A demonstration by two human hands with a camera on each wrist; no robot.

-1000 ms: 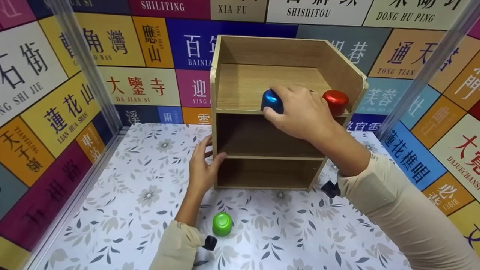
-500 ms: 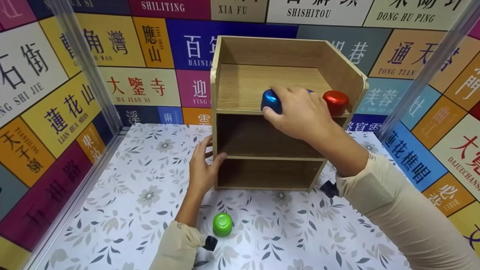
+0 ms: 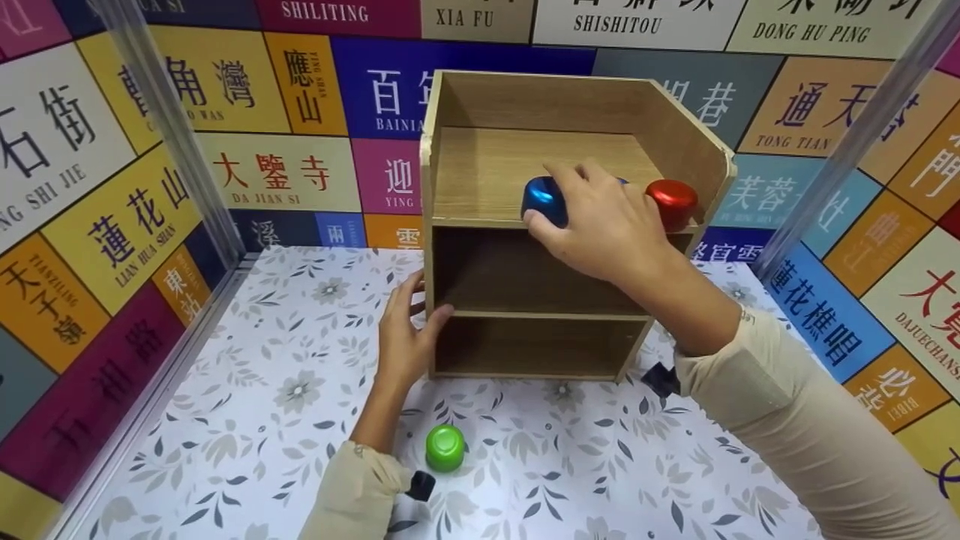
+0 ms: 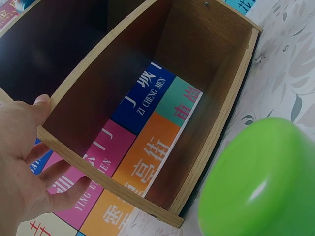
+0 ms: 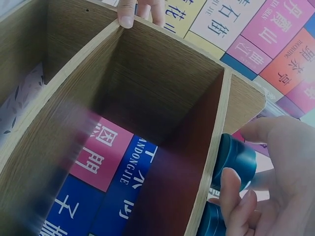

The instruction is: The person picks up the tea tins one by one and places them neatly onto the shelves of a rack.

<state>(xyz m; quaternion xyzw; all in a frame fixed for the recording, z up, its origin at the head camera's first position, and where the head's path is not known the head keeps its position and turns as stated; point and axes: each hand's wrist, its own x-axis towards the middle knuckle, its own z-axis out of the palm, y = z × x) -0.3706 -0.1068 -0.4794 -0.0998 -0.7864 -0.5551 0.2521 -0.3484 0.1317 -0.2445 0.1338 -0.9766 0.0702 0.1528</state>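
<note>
A small wooden shelf unit (image 3: 540,315) stands upright with a top deck and two compartments below. My left hand (image 3: 405,337) holds its left side panel, thumb at the front edge and fingers along the outside. My right hand (image 3: 607,225) is at the top deck, its thumb and fingers about a shiny blue upturned cup (image 3: 543,201) near the front edge. In the right wrist view, digits lie on both sides of this cup (image 5: 236,160). A second blue cup (image 5: 212,221) sits beside it, mostly hidden by the hand in the head view. A red cup (image 3: 671,204) stands at the deck's right.
A green upturned cup (image 3: 445,448) stands on the flower-patterned tabletop (image 3: 540,480), in front of the shelf unit and close to the left forearm. Colourful panels with lettering (image 3: 285,172) surround the table behind and on both sides, with clear corner posts (image 3: 161,120).
My right hand's fingers have lifted and spread slightly at the blue cup, which stays at the deck's front edge. The left hand and the other cups have not visibly moved.
</note>
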